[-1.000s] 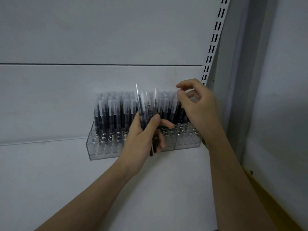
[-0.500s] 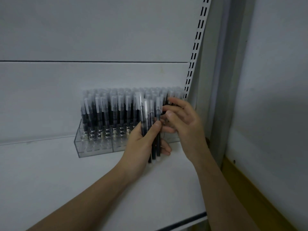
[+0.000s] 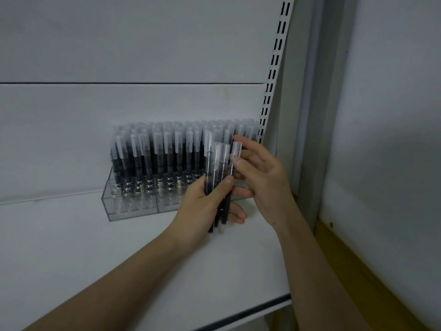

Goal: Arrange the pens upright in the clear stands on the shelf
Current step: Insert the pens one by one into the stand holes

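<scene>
Two clear stands (image 3: 130, 207) sit side by side at the back of the white shelf (image 3: 83, 254), packed with several upright black pens with frosted caps (image 3: 167, 151). The front rows of holes are bare. My left hand (image 3: 205, 206) grips a bundle of several pens (image 3: 218, 168) upright in front of the right-hand stand. My right hand (image 3: 260, 177) pinches the rightmost pen of the bundle (image 3: 235, 156) just below its cap, between thumb and fingers.
A slotted metal upright (image 3: 274, 68) runs along the right end of the shelf, beside a grey post and wall. The shelf's dark front edge (image 3: 260, 309) is at the lower right. A wooden board (image 3: 353, 266) lies below right.
My right hand came down from the pens standing at the right end of the stand and took hold of a pen in the bundle. The left hand stayed put with its bundle.
</scene>
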The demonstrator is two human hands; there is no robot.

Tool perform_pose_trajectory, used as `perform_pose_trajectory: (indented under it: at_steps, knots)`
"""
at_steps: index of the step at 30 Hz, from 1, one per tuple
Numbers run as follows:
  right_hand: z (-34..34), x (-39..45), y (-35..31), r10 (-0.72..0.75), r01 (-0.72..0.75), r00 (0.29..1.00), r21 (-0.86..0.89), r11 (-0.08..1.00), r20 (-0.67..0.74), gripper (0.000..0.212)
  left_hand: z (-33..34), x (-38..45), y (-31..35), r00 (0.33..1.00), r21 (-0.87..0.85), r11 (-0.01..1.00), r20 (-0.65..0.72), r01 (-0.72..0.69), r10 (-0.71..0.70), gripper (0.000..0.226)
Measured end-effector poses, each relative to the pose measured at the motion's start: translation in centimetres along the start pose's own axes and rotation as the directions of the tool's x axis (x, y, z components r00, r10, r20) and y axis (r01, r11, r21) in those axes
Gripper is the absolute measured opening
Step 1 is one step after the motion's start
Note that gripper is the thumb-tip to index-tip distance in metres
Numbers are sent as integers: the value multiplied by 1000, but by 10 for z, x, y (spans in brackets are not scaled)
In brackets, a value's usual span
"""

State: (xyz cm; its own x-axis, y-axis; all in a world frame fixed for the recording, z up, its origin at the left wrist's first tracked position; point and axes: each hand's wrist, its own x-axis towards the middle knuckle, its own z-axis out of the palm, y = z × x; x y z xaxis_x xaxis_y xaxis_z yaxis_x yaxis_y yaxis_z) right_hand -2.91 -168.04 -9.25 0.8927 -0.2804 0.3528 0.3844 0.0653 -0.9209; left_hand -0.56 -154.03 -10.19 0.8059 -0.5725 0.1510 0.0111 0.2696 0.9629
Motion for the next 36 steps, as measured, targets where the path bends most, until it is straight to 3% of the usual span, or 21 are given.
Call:
perform_pose_trajectory:
  at_steps: [3,6,10,16,19,24,36]
  knots:
    - [0,4,-3,-42,43,995,7,999,-91,34,1,1,-1,999,4,1000,-33,-19,20,24]
    - [0,12,-18,-89,119,954,91,989,-285,36,-1,2,0,992,0,998,-110,-62,61,22]
    - [2,23,-40,-281,256,836,-117,959,-471,35,-8,7,0,972,73,991,-199,-109,122,17]
    - [7,36,-39,-442,261,837,-473,841,-323,32,-10,7,3,984,5,997,-159,-77,77,42]
    - [6,43,-34,-450,246,857,-570,784,-250,32,-10,6,6,986,-6,994,-126,-112,110,38]
    - [9,50,-23,-427,252,880,-557,791,-208,31,-10,8,5,987,-70,995,-149,-65,54,19]
    - [4,38,8,-310,210,949,-614,761,-60,34,-10,5,7,978,-14,991,-167,-130,126,19]
